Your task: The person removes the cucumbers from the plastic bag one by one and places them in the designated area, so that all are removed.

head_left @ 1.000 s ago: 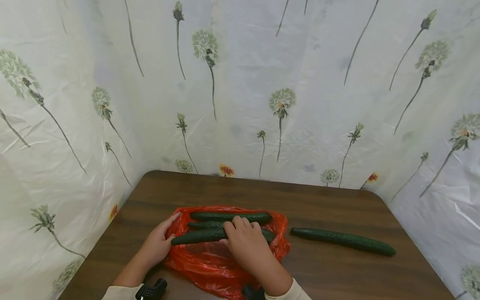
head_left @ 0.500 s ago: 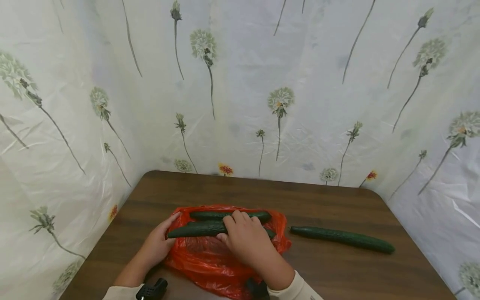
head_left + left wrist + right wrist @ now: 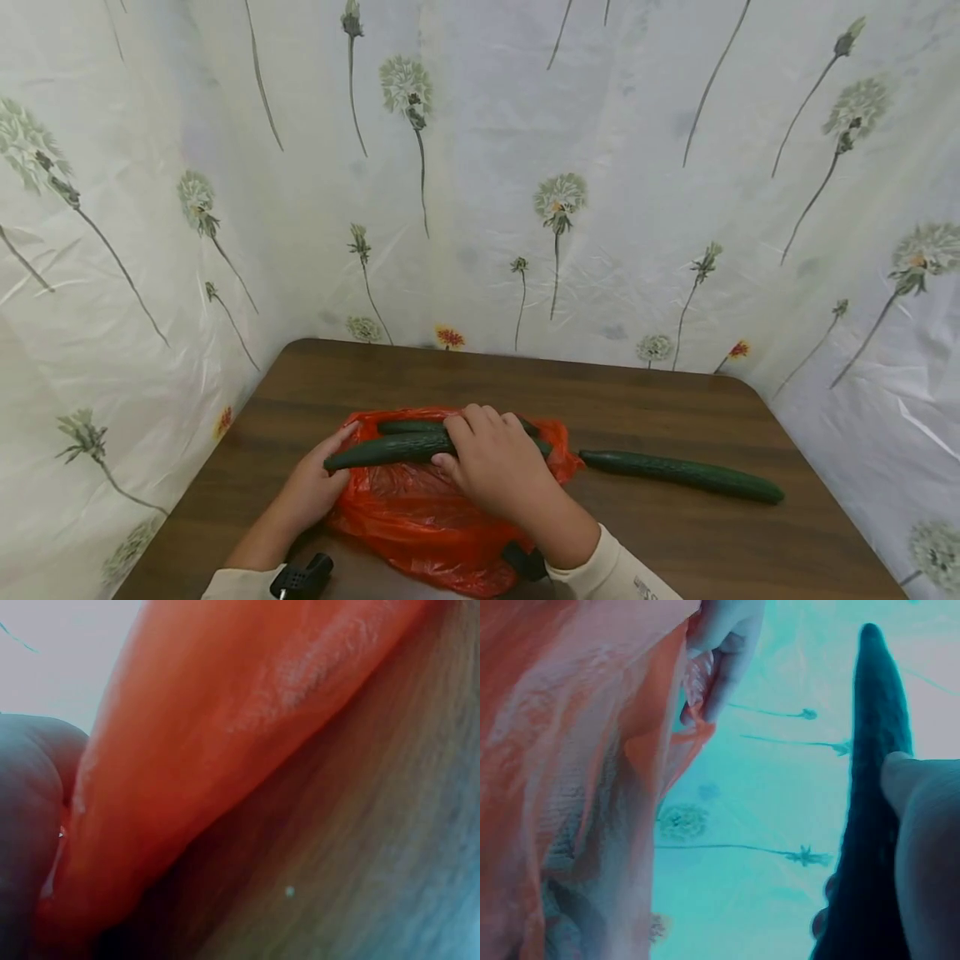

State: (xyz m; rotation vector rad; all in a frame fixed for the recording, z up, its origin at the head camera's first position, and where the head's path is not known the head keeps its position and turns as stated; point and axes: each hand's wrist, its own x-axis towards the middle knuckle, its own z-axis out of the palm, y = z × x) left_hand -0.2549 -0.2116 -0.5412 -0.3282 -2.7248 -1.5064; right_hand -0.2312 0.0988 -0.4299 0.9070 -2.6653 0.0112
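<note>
My right hand (image 3: 501, 475) grips a dark green cucumber (image 3: 386, 451) around its middle, just above an open red plastic bag (image 3: 420, 525). In the right wrist view that cucumber (image 3: 877, 697) stands apart from the bag, with the thumb along its side. My left hand (image 3: 310, 487) pinches the bag's left rim; the right wrist view shows the pinched film between its fingers (image 3: 731, 671). Behind the held cucumber, another cucumber (image 3: 408, 427) lies in the bag, partly covered by the right hand. Whether more lie beneath is hidden. Red film (image 3: 195, 742) fills much of the left wrist view.
On the brown wooden table (image 3: 637, 408), a single cucumber (image 3: 682, 475) lies right of the bag, its narrow end near the bag's edge. A flower-patterned sheet (image 3: 480, 167) surrounds the table's back and sides. Each wrist wears a black camera (image 3: 302, 575).
The right hand has raised the gripped cucumber and shifted it slightly up and left, covering the middle cucumber seen earlier. My left hand has kept its hold on the bag's rim.
</note>
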